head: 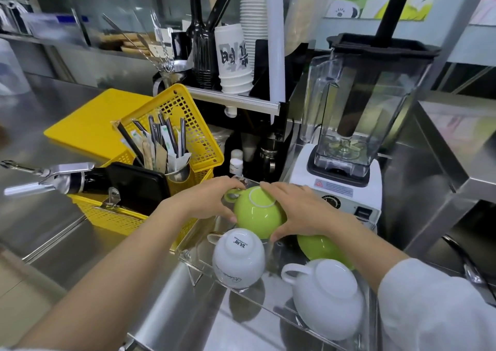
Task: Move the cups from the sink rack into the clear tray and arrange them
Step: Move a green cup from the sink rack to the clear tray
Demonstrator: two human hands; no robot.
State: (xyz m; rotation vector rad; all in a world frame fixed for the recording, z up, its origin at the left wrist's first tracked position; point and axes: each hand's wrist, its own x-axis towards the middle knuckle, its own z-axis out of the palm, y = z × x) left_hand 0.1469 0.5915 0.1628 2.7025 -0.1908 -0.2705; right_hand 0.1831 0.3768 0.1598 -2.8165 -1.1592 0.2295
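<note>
An upside-down green cup (256, 212) sits at the far end of the clear tray (200, 268). My left hand (208, 203) grips its left side by the handle, and my right hand (300, 212) grips its right side. A second green cup (319, 247) lies upside down under my right wrist, partly hidden. A small white cup (239, 256) stands upside down at the tray's left. A larger white cup (328, 297) with a handle lies upside down at the near right.
A yellow basket (107, 216) with utensils and a black tray stands left of the clear tray. A blender (357, 125) on a white base stands close behind on the right. A small bottle (236, 164) and stacked paper cups (234, 60) are behind.
</note>
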